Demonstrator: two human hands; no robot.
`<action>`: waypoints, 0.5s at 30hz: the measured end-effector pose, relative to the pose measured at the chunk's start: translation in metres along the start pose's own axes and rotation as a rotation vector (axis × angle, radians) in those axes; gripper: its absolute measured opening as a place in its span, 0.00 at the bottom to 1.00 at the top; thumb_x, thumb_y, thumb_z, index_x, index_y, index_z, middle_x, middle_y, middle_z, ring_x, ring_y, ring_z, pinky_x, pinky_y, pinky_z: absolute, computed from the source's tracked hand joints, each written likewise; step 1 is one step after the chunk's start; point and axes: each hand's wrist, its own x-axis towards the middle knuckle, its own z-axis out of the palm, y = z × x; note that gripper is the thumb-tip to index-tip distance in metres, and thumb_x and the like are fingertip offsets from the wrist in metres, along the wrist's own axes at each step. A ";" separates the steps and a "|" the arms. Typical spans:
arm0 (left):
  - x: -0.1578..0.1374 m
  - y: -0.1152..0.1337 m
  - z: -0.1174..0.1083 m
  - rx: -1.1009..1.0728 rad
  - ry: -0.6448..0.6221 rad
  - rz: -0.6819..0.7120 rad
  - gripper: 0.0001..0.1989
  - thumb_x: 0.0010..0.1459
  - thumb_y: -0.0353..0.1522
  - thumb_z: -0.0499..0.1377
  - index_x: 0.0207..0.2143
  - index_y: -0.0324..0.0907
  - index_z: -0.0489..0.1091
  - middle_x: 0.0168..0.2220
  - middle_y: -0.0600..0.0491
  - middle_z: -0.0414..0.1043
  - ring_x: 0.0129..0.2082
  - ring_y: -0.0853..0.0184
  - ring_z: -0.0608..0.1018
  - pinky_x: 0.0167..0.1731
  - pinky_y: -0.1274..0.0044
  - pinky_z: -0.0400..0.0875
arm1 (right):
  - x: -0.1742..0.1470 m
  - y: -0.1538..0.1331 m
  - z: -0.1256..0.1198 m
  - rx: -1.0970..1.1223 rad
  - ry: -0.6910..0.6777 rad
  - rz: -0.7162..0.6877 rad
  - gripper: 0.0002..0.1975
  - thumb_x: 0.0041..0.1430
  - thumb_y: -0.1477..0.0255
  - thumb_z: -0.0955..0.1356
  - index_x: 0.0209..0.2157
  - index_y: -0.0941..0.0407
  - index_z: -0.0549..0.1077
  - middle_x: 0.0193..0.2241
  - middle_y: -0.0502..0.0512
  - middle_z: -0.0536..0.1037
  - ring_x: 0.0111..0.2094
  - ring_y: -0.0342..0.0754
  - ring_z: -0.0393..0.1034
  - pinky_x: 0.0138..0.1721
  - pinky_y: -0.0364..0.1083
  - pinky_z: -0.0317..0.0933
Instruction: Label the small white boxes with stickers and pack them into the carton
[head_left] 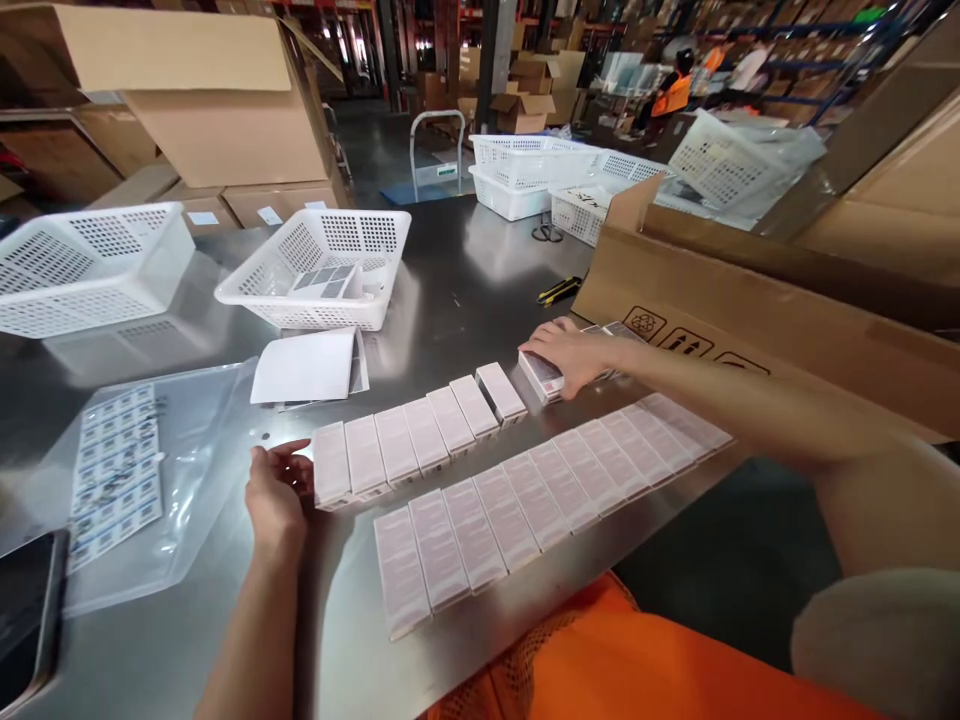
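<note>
Small pale-pink boxes stand side by side in two rows on the metal table. My left hand (279,495) is beside the left end of the back row (397,440), its fingers apart and slightly bent around nothing. Whether its fingertips touch the end box cannot be seen clearly. At the right end of that row, my right hand (574,352) grips a small box (541,378) from above, with a dark-topped side showing. More dark-topped boxes (621,330) lie behind that hand, partly hidden. The front row (532,495) runs unbroken near the table edge.
White perforated baskets (386,265) stand at the back. Folded paper (304,368), a clear bag with a label sheet (116,470) and a phone (30,610) lie left. A yellow utility knife (559,291) lies near a large open carton (675,290). People work far off.
</note>
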 end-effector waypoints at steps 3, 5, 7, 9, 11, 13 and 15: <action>-0.001 0.001 -0.001 0.011 -0.011 0.026 0.25 0.64 0.48 0.44 0.32 0.40 0.72 0.21 0.56 0.62 0.17 0.71 0.63 0.16 0.78 0.55 | 0.009 -0.025 -0.008 -0.031 0.044 -0.087 0.58 0.30 0.58 0.78 0.66 0.60 0.62 0.60 0.67 0.59 0.61 0.68 0.51 0.66 0.68 0.38; -0.003 0.003 -0.001 0.009 0.006 0.025 0.25 0.63 0.47 0.44 0.32 0.40 0.72 0.21 0.55 0.62 0.17 0.71 0.63 0.16 0.78 0.55 | 0.013 -0.024 -0.016 0.009 0.071 -0.128 0.66 0.28 0.53 0.79 0.69 0.58 0.56 0.65 0.64 0.53 0.64 0.70 0.46 0.68 0.68 0.33; -0.004 0.004 -0.001 0.011 0.014 0.021 0.25 0.63 0.46 0.43 0.31 0.40 0.72 0.21 0.55 0.62 0.17 0.71 0.64 0.16 0.78 0.54 | 0.012 -0.003 -0.020 0.056 0.075 -0.088 0.73 0.23 0.51 0.80 0.71 0.56 0.51 0.68 0.61 0.47 0.67 0.72 0.38 0.69 0.67 0.30; -0.002 0.003 -0.001 0.010 0.004 0.022 0.25 0.63 0.46 0.43 0.31 0.40 0.72 0.20 0.55 0.62 0.17 0.71 0.64 0.16 0.78 0.54 | 0.004 0.025 -0.016 0.058 0.016 0.008 0.74 0.18 0.56 0.81 0.71 0.55 0.53 0.68 0.62 0.48 0.68 0.73 0.34 0.68 0.67 0.30; 0.003 -0.001 -0.002 0.007 -0.017 0.023 0.25 0.63 0.48 0.44 0.32 0.40 0.72 0.20 0.56 0.62 0.17 0.71 0.63 0.16 0.78 0.54 | -0.007 0.044 -0.009 0.011 -0.062 0.072 0.68 0.21 0.62 0.81 0.68 0.57 0.58 0.65 0.64 0.55 0.67 0.71 0.38 0.67 0.67 0.35; 0.006 -0.006 -0.003 0.000 -0.036 0.026 0.26 0.62 0.50 0.46 0.33 0.40 0.72 0.20 0.57 0.62 0.16 0.71 0.63 0.17 0.77 0.55 | -0.014 0.045 -0.002 -0.069 -0.076 0.075 0.57 0.29 0.63 0.78 0.65 0.59 0.62 0.60 0.66 0.61 0.64 0.67 0.47 0.65 0.66 0.42; 0.008 -0.008 -0.003 -0.007 -0.038 0.030 0.26 0.61 0.50 0.47 0.33 0.40 0.72 0.20 0.57 0.62 0.16 0.71 0.62 0.17 0.77 0.55 | -0.014 0.030 0.001 -0.151 -0.027 0.040 0.52 0.34 0.59 0.77 0.63 0.60 0.64 0.57 0.66 0.63 0.60 0.63 0.53 0.63 0.64 0.46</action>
